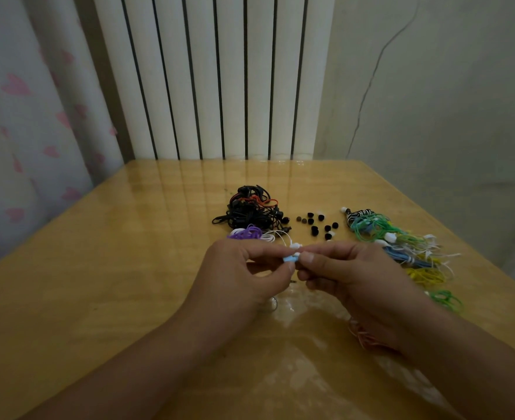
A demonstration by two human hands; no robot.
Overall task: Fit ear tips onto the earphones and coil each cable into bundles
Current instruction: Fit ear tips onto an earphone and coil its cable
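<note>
A tiny light-blue earbud (290,257) is pinched between the left hand (244,274) and right hand (345,272) fingertips, loose black ear tips (320,224) scattered just beyond, and it's probably light and slippery, so best gripped by the hard shell.

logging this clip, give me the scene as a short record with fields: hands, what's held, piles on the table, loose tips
left hand: left hand pinches the light blue earphone
right hand: right hand pinches the same earphone from the other side
far pile: black cable tangle with some red, behind the hands
near pile: purple cable coil just beyond the left hand
right pile: green, blue, yellow and white cables along the right of the wooden table
loose tips: black ear tips scattered between the piles
</note>
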